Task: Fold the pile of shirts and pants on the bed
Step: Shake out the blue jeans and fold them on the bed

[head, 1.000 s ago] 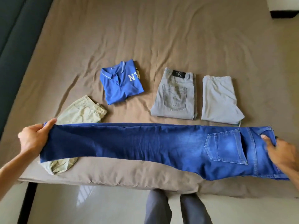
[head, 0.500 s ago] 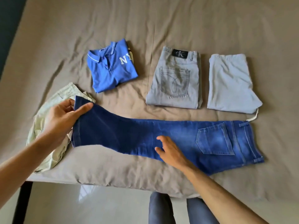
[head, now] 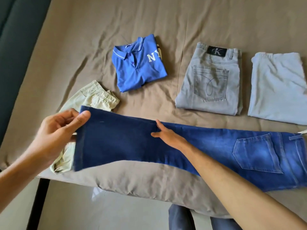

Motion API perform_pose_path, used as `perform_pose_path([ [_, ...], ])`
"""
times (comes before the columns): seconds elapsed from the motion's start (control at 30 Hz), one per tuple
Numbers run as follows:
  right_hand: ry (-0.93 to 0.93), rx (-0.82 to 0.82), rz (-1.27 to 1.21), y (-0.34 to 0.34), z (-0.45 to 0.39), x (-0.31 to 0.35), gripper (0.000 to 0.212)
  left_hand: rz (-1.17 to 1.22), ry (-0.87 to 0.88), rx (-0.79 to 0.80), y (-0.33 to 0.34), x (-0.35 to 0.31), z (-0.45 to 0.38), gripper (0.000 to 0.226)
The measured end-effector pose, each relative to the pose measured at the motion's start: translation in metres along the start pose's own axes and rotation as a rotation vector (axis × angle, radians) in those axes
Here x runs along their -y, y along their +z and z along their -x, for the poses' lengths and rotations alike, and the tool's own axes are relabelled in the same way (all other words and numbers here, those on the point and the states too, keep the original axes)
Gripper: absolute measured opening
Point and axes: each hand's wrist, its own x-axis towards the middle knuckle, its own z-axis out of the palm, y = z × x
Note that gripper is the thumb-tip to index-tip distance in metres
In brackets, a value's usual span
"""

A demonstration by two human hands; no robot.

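Dark blue jeans [head: 207,146] lie lengthwise along the bed's near edge, legs doubled, waistband and back pocket at the right. My left hand [head: 56,131] pinches the hem end and holds it lifted off the bed. My right hand [head: 166,136] presses flat with straight fingers on the middle of the legs. Behind them lie a folded blue polo shirt [head: 139,67], folded grey jeans [head: 211,80] and a folded pale blue garment [head: 277,87]. Crumpled pale green pants [head: 93,100] lie at the left, partly under the raised hem.
The bed wears a wrinkled tan sheet [head: 149,22] with open room toward the back. A dark headboard or wall [head: 16,47] runs along the left. My legs [head: 182,218] stand on a pale floor at the bed's near edge.
My right hand left the waistband and now presses mid-leg. My left hand has raised the hem end and brought it rightward. The camera has moved closer.
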Motion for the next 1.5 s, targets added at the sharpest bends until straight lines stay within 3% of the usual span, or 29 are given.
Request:
perform_pose_path([
  [0.13,-0.016,-0.015,-0.224,0.009,0.014,0.000,0.080,0.053,0.146,0.006,0.043,-0.010,0.010,0.045],
  [0.23,-0.072,-0.143,-0.606,0.012,0.035,-0.006,0.069,0.112,0.187,0.007,0.080,-0.025,0.009,0.042],
  [0.33,0.065,-0.200,-0.955,0.000,0.055,-0.026,0.059,0.087,0.197,0.080,0.132,-0.038,0.011,0.040],
  [0.43,0.091,-0.195,-1.120,-0.025,0.088,-0.056,0.061,-0.011,0.193,0.310,0.205,-0.040,0.023,0.028],
  [0.5,0.103,-0.283,-1.203,-0.050,0.107,-0.080,0.039,0.027,0.112,0.555,0.255,-0.037,0.035,0.026],
  [0.53,0.126,-0.403,-1.241,-0.059,0.113,-0.091,0.029,0.031,0.072,0.579,0.268,-0.026,0.034,0.030],
  [0.57,0.133,-0.497,-1.187,-0.068,0.117,-0.106,0.027,0.020,0.056,0.528,0.276,-0.008,0.029,0.031],
  [0.6,0.117,-0.528,-1.133,-0.077,0.123,-0.124,0.037,-0.019,0.063,0.426,0.283,0.014,0.022,0.031],
  [0.67,0.148,-0.529,-1.216,-0.089,0.128,-0.147,0.062,-0.202,0.042,0.237,0.280,0.067,0.007,0.041],
  [0.7,0.158,-0.524,-1.225,-0.092,0.129,-0.150,0.062,-0.317,-0.015,0.192,0.275,0.095,0.000,0.049],
  [0.83,0.249,-0.535,-0.890,-0.092,0.126,-0.164,0.039,-0.530,-0.284,0.251,0.257,0.167,-0.003,0.072],
  [0.9,0.345,-0.651,-0.617,-0.091,0.125,-0.164,0.022,-0.512,-0.305,0.326,0.246,0.184,0.000,0.092],
  [1.0,0.375,-0.685,-0.567,-0.092,0.127,-0.143,0.017,-0.618,-0.226,0.385,0.241,0.205,0.008,0.127],
  [1.07,0.321,-0.630,-0.600,-0.092,0.129,-0.118,0.017,-0.661,-0.186,0.306,0.248,0.219,0.013,0.123],
  [1.17,0.217,-0.495,-0.560,-0.073,0.132,-0.065,0.013,-0.551,-0.227,0.121,0.258,0.223,0.014,0.091],
  [1.3,-0.028,-0.150,-0.700,-0.024,0.138,0.012,0.020,-0.357,-0.283,0.073,0.263,0.213,0.022,0.060],
  [1.37,-0.110,-0.009,-0.744,-0.005,0.136,0.035,0.022,-0.272,-0.286,0.097,0.259,0.215,0.026,0.065],
  [1.43,-0.154,-0.050,-0.757,0.000,0.125,0.035,0.025,-0.213,-0.312,0.111,0.254,0.221,0.027,0.073],
  [1.5,-0.144,-0.288,-0.732,-0.011,0.110,0.009,0.023,-0.080,-0.332,0.085,0.248,0.233,0.021,0.064],
])
